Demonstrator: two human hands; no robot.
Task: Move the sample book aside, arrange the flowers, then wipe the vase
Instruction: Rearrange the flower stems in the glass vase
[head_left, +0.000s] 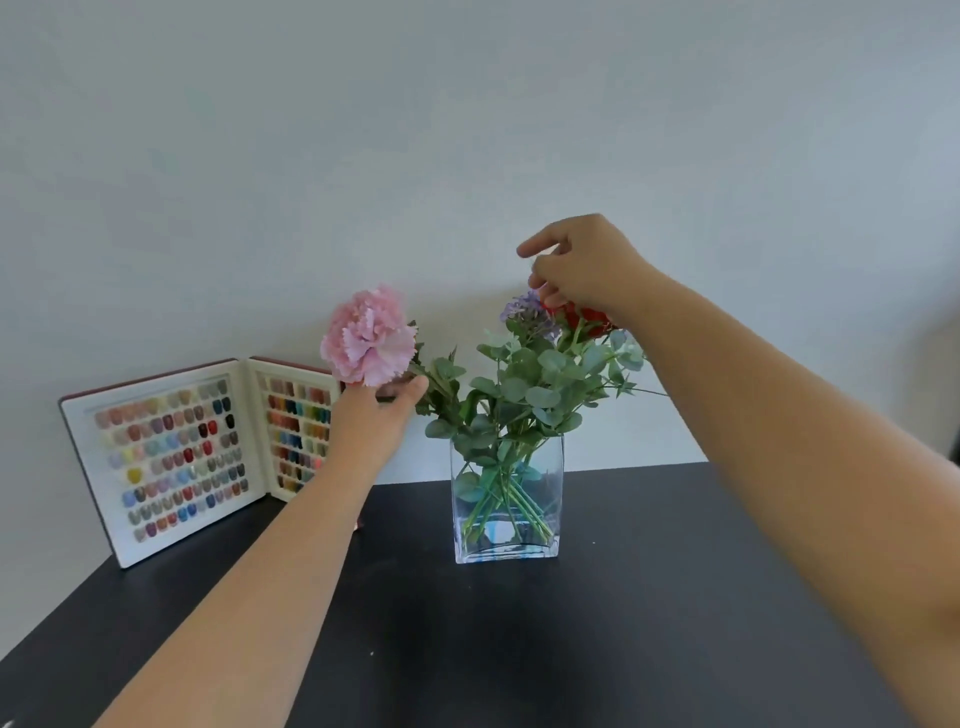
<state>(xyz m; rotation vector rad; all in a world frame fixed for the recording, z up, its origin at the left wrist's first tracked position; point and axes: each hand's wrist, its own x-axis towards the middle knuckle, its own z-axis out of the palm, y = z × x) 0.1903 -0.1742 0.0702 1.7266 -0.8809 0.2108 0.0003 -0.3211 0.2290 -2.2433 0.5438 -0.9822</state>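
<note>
Starting at the left, I am seeing one sample book (171, 462) standing open against the wall on the dark table (649, 623), well apart from the vase, so I am judging the first step as finished and the flower arranging as the step in hand. Moving inward, my left hand (371, 421) is reaching up under the single pink carnation (369, 335), fingers closing on its stem just below the bloom, which is leaning out to the left of the bunch. At the centre, one clear rectangular glass vase (506, 499) is standing upright on the table, holding the green stems and eucalyptus sprigs (535, 379). Further right, my right hand (582, 265) is hovering over the top of the bunch, fingertips pinching at the one red flower (587, 317) beside the one purple cluster (524, 306); how firmly it is gripping, I cannot tell, since the hand is hiding most of the bloom. So I am counting three blooms, one vase, one book. Next, I am thinking the pink stem needs drawing in toward the others, gently enough that the vase is not tipping. No cloth for wiping is showing anywhere in view.
</note>
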